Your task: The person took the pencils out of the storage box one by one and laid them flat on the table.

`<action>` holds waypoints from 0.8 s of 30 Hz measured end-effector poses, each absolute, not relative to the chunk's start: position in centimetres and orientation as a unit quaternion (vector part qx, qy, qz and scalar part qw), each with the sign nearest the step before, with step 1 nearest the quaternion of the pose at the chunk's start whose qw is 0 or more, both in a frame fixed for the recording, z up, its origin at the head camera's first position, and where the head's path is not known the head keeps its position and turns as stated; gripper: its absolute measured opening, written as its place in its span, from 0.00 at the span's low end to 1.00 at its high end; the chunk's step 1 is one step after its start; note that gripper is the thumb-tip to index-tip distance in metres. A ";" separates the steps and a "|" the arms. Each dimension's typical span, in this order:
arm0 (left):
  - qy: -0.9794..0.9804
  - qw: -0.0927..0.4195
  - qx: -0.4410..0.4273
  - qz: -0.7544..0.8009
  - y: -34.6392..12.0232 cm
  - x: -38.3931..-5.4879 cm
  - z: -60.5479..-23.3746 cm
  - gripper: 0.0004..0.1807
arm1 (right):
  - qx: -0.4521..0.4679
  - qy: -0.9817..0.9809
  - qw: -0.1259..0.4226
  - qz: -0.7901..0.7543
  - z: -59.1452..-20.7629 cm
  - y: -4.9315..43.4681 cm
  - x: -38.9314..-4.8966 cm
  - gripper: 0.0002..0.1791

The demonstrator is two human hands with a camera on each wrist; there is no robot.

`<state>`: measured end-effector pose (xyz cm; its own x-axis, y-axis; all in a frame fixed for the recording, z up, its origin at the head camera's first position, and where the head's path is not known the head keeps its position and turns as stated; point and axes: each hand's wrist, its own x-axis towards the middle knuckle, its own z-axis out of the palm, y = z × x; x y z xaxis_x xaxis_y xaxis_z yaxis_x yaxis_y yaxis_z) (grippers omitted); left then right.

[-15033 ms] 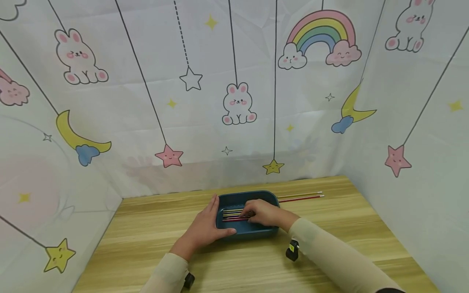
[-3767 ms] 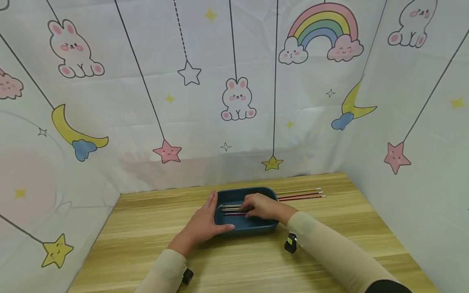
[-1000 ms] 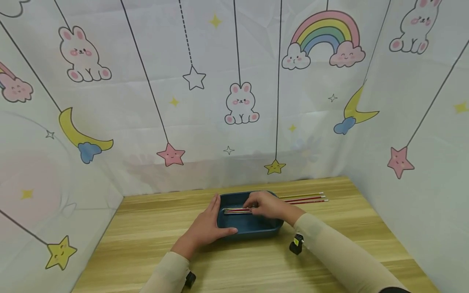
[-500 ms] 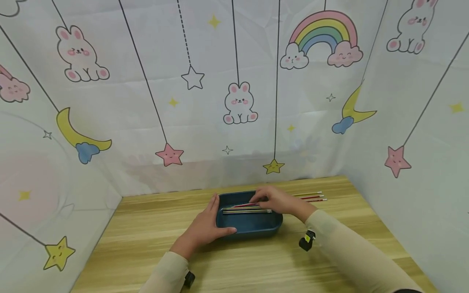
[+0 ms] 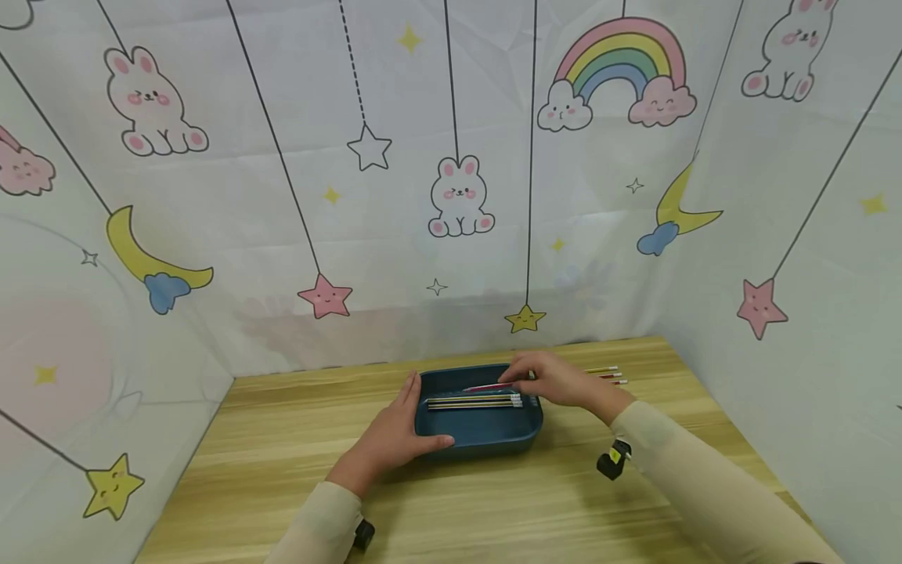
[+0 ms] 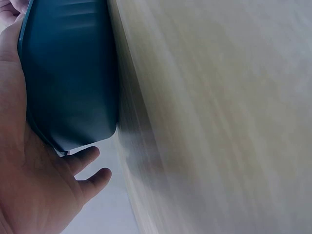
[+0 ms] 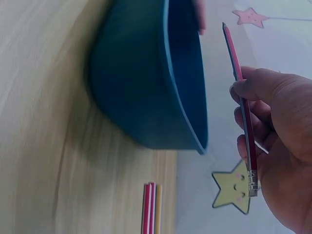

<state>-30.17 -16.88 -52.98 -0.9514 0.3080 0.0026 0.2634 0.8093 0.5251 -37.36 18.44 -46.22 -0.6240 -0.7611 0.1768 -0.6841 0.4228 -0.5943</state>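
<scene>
In the head view a dark blue plastic bin [image 5: 486, 435] stands on the table. Several dark-and-yellow striped pencils [image 5: 472, 403] lie side by side in it, white-tipped ends to the right. My left hand [image 5: 395, 431] rests against the bin's left end, fingers straight along that wall, thumb over the front rim. Near the back right corner, my right hand [image 5: 553, 380] pinches a red pencil [image 5: 486, 387] above the bin. The right wrist view shows that red-and-dark pencil [image 7: 247, 117] between thumb and fingers, sharpened point away from the palm, eraser end beside it.
Three pencils [image 5: 607, 375], red and yellow, lie on the wood-grain table [image 5: 465, 501] to the right of the bin, partly hidden by my right hand. A white printed cloth [image 5: 387, 235] encloses the table at the back and sides.
Over fifteen seconds, red pencils left the bin and those on the table went from two to three. Just now my right hand lifted a red pencil and moved right. My left hand stayed.
</scene>
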 end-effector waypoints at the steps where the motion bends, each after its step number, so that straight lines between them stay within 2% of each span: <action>1: 0.950 0.041 0.150 0.270 -16.9 -30.2 -52.9 0.76 | -0.427 0.843 0.060 -0.324 -46.1 18.8 -37.4 0.13; 12: 0.949 0.044 0.151 0.272 -16.9 -30.1 -52.6 0.75 | -0.393 0.841 0.090 -0.360 -45.0 21.7 -37.5 0.12; 24: 0.948 0.046 0.158 0.271 -16.9 -30.3 -53.0 0.76 | -0.371 0.862 0.081 -0.335 -44.6 24.5 -37.5 0.14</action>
